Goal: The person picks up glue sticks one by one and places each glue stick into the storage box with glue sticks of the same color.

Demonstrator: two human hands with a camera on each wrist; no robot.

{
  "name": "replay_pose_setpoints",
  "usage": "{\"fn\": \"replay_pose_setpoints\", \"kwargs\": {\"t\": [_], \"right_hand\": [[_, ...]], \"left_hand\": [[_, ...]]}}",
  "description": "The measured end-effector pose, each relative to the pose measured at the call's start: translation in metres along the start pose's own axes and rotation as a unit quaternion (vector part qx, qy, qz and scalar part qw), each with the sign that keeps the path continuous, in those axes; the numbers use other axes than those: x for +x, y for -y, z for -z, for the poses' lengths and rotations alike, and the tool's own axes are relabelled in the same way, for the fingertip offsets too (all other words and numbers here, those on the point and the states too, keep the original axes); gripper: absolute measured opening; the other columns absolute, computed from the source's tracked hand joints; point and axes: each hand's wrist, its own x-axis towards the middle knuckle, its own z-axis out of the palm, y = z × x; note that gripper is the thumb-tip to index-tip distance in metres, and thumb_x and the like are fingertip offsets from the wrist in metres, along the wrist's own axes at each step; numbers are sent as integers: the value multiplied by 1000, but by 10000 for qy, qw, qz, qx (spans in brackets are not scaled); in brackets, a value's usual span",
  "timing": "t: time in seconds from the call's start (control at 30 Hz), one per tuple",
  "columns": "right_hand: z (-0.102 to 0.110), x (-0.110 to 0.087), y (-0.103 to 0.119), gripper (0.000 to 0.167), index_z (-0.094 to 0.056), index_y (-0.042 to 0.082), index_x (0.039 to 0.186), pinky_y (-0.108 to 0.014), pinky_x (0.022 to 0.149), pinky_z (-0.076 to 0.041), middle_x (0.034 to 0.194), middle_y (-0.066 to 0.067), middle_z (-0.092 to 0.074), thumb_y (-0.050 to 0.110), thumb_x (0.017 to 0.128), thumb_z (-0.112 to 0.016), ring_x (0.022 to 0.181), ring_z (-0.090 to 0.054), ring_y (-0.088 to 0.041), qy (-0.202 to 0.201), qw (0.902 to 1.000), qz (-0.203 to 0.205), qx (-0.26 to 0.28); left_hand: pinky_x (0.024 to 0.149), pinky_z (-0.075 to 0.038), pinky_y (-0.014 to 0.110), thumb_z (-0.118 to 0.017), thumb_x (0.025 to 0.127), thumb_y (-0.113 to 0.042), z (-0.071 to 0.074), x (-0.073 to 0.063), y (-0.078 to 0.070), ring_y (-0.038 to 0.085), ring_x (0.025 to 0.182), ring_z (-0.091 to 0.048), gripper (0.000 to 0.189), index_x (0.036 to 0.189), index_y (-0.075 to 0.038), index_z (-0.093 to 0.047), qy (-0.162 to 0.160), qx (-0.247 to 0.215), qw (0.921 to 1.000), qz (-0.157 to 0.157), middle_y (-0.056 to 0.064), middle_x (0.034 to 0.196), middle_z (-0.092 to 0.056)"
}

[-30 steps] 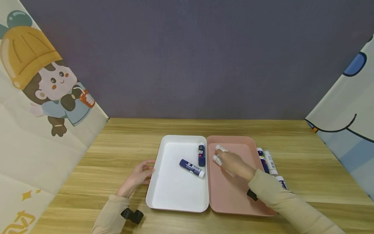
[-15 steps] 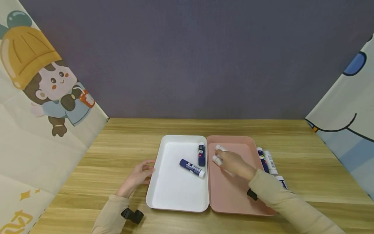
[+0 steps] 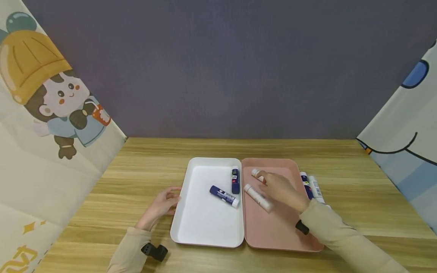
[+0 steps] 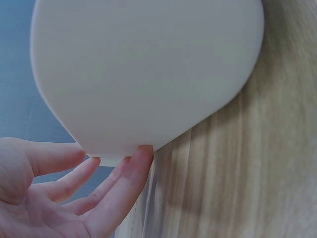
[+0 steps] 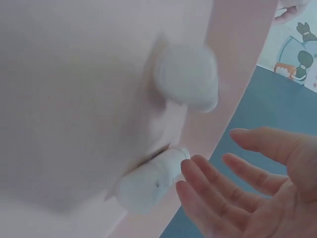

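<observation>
My right hand [image 3: 280,189] is over the pink tray [image 3: 269,237]. Its fingertips are at an upper white glue stick [image 3: 256,173], partly covered by them in the head view. A second white glue stick [image 3: 258,198] lies slanted in the same tray, apart from the hand. In the right wrist view, the fingers [image 5: 210,186] are spread and loosely bent, with nothing between them and the thumb; whether they touch the stick [image 5: 151,181] is unclear. My left hand [image 4: 94,198] rests thumb and fingertips against the outer wall of the white tray [image 3: 205,231].
Two blue glue sticks with white ends, one upright in view [image 3: 235,180] and one slanted [image 3: 224,196], lie in the white tray. Right of the pink tray are a blue glue stick [image 3: 307,185] and a white one [image 3: 316,188]; my right sleeve [image 3: 338,227] covers part of that area.
My right hand has let go of the lower white glue stick, which now lies fully visible in the pink tray. The hand has shifted slightly right and up. The left hand stays put.
</observation>
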Motion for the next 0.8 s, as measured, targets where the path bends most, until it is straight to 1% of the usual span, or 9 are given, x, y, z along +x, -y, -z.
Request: {"fn": "replay_pose_setpoints", "kwargs": {"t": [0.1,0.33,0.47,0.57,0.63,0.7,0.8], "right_hand": [[4,-2,-2,29,-57,3,110,-25,54,-41,77,-3,-60,12,83,-58,60,-50,-10,-110,9999,1,53],[15,-9,-8,28,-57,1,108,-26,53,-41,77,-5,-59,9,81,-61,59,-51,-11,-207,9991,100,348],[23,-13,-11,28,-54,-1,110,-28,56,-44,80,-7,-59,8,83,-58,63,-54,-13,-115,9980,18,615],[30,-16,-12,30,-52,0,114,-28,53,-43,84,-8,-59,9,86,-55,64,-56,-14,12,9968,-158,787],[34,-20,-13,30,-52,1,115,-27,51,-42,86,-9,-60,11,86,-54,63,-57,-14,0,9967,-226,783],[39,-23,-15,31,-52,1,116,-27,50,-43,88,-10,-61,11,86,-55,64,-58,-15,-23,9969,-206,758],[45,-27,-18,31,-52,0,115,-29,53,-45,90,-13,-61,10,85,-56,69,-59,-18,-98,9973,-185,709]], "left_hand": [[60,-52,33,-48,89,-3,0,0,0,19,75,-59,37,126,1,-41,-29,-12,10000,27,23,108,-49],[60,-52,33,-47,90,-3,0,-1,-1,20,75,-59,38,126,2,-40,-52,-48,10000,56,24,109,-48],[60,-52,32,-48,89,-2,-1,-1,-2,20,75,-59,37,126,2,-41,-71,-52,9999,58,23,107,-49],[60,-52,32,-47,89,-2,0,-1,-1,20,75,-59,37,126,2,-41,-39,-25,10000,27,23,107,-50],[60,-52,32,-47,89,-2,0,0,-1,20,74,-59,37,126,2,-41,-21,-23,10000,13,23,107,-50],[60,-52,33,-47,89,-2,0,-1,-1,20,74,-59,37,126,1,-41,5,-38,10000,0,23,107,-51],[60,-52,33,-47,89,-2,0,-1,-1,20,74,-59,37,126,2,-41,-1,-32,10000,-11,23,107,-50]]}}
